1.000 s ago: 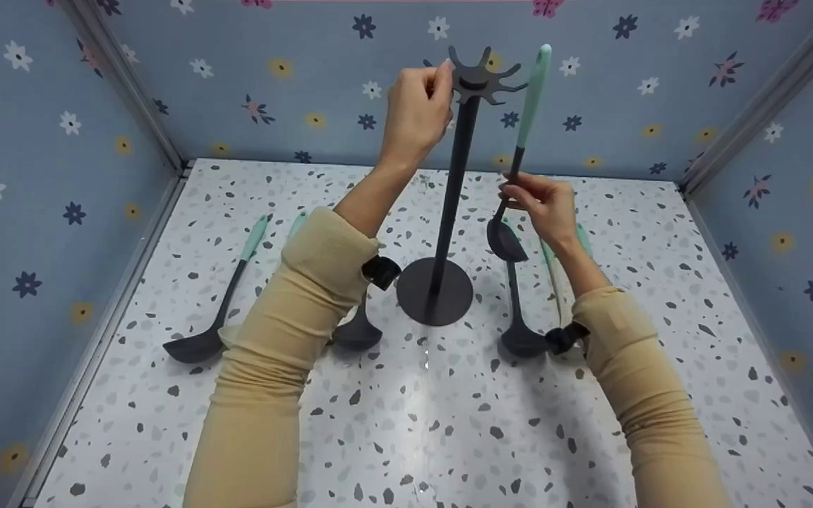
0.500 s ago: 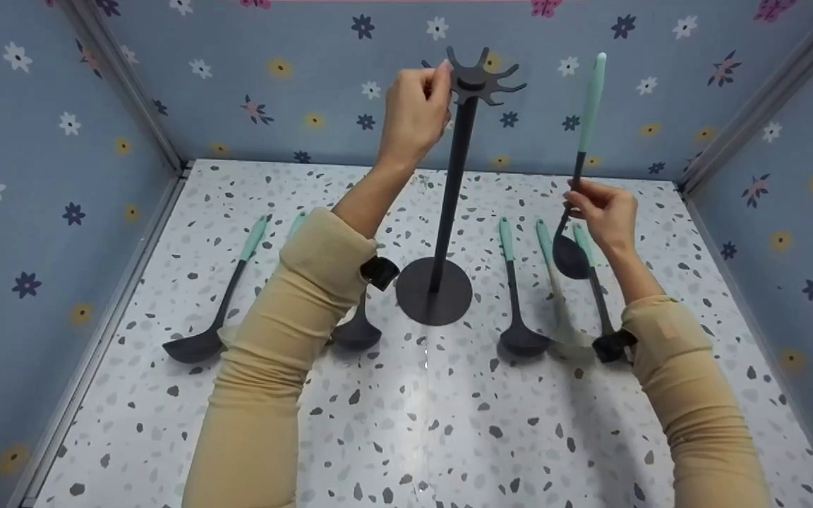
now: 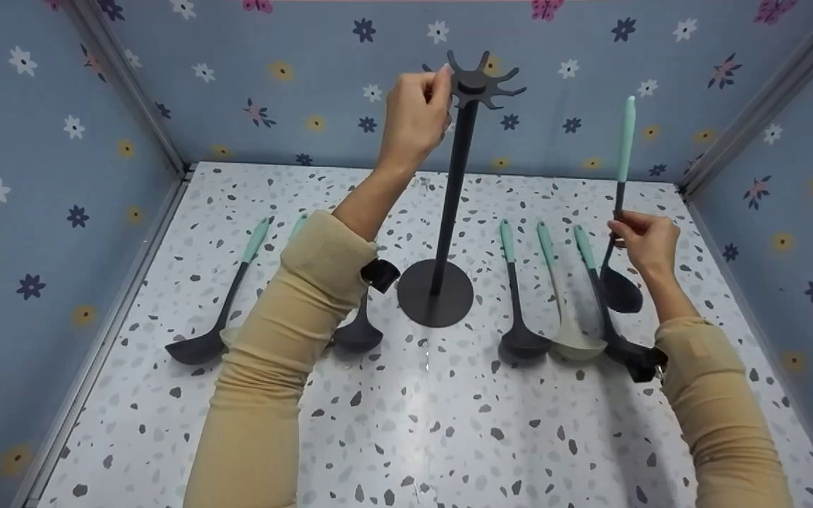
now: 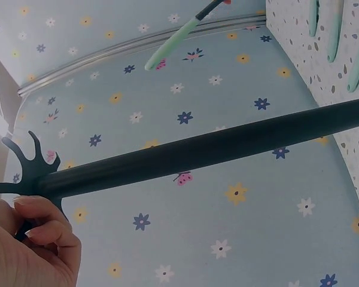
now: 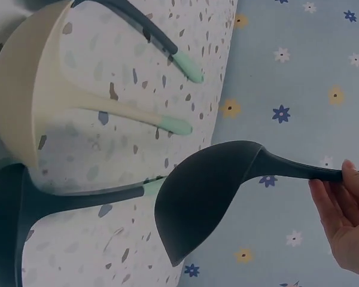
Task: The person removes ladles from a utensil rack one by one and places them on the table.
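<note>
My left hand (image 3: pixel 417 116) pinches a prong at the left of the dark utensil stand's hooked top (image 3: pixel 473 81); the stand rests on its round base (image 3: pixel 417 300). In the left wrist view the curled fingers hold that prong beside the pole (image 4: pixel 203 146). Out to the right, my right hand (image 3: pixel 650 243) pinches the dark shaft of a ladle (image 3: pixel 622 291). Its mint handle (image 3: pixel 627 137) points up and its bowl hangs down. The right wrist view shows the ladle's bowl (image 5: pixel 206 194) above the table, with fingers on the shaft.
Right of the stand lie a dark ladle (image 3: pixel 525 343), a cream ladle (image 3: pixel 576 346) and another dark ladle (image 3: pixel 607 317). Left of it are more ladles, one dark (image 3: pixel 198 348), another (image 3: pixel 358 335) partly behind the left sleeve. Flowered walls (image 3: pixel 350 141) enclose the speckled table (image 3: pixel 406 423).
My right hand has carried the ladle away from the stand, to the right and lower down. The left hand has stayed on the stand's prong.
</note>
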{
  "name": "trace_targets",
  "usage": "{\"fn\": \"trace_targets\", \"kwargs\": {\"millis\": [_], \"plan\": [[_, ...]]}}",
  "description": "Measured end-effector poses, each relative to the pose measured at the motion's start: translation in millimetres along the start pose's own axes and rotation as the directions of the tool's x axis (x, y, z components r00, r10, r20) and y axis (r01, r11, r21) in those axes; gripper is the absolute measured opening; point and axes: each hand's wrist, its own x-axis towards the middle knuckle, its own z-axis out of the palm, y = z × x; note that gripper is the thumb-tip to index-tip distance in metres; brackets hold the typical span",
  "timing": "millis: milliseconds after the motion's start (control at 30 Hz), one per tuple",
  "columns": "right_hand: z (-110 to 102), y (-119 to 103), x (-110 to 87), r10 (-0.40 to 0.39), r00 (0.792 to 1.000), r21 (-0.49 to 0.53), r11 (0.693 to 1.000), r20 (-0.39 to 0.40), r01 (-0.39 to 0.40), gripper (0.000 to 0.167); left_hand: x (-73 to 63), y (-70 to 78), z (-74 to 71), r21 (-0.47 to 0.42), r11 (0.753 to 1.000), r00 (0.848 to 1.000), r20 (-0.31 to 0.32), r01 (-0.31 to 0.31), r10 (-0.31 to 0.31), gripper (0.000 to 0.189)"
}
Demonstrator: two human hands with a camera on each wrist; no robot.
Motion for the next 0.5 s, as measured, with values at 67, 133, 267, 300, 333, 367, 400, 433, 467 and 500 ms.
{"fn": "trace_targets", "kwargs": {"millis": [67,133,267,300,333,367,400,433,467,500], "plan": [[-4.4,7.6,-1.6,0.003,1.000,-0.048,0.999,0.003,-0.003,0.030,0.0,-0.2,0.3,-0.004,1.000,1.000,0.002,0.008,-0.008,0.044],[-8.4,15.0,-3.1,0.000,1.000,-0.103,0.995,0.006,0.000,0.030,0.3,-0.7,0.5,-0.012,1.000,1.000,0.004,0.016,-0.016,0.044],[-15.5,28.8,-6.2,0.017,1.000,-0.210,0.978,0.015,-0.014,0.029,-1.9,2.5,-0.8,-0.031,0.999,1.000,0.010,0.025,-0.025,0.044],[-17.0,32.4,-6.6,0.028,0.999,-0.231,0.973,0.019,-0.023,0.029,-4.9,7.2,-2.1,-0.035,0.999,1.000,0.011,0.029,-0.029,0.044],[-18.4,35.7,-7.1,0.038,0.999,-0.250,0.968,0.022,-0.031,0.029,-5.2,7.6,-2.4,-0.038,0.999,0.999,0.012,0.030,-0.030,0.044],[-20.3,38.5,-7.6,0.052,0.998,-0.263,0.964,0.028,-0.042,0.029,-8.0,12.0,-3.6,-0.040,0.999,0.999,0.013,0.035,-0.034,0.044],[-22.0,41.9,-7.6,0.061,0.998,-0.276,0.960,0.034,-0.049,0.029,-8.5,13.3,-3.9,-0.041,0.998,0.999,0.014,0.040,-0.039,0.044],[-23.4,45.6,-7.2,0.075,0.997,-0.289,0.955,0.036,-0.061,0.029,-8.7,14.0,-4.1,-0.042,0.998,0.999,0.015,0.044,-0.044,0.043],[-24.7,52.1,-4.9,0.094,0.995,-0.300,0.951,0.035,-0.079,0.030,-8.7,14.1,-4.0,-0.043,0.998,0.999,0.015,0.047,-0.046,0.043],[-25.9,61.7,-1.5,0.110,0.993,-0.307,0.947,0.033,-0.095,0.031,-6.6,10.7,-3.1,-0.043,0.998,0.999,0.014,0.043,-0.042,0.043]]}}
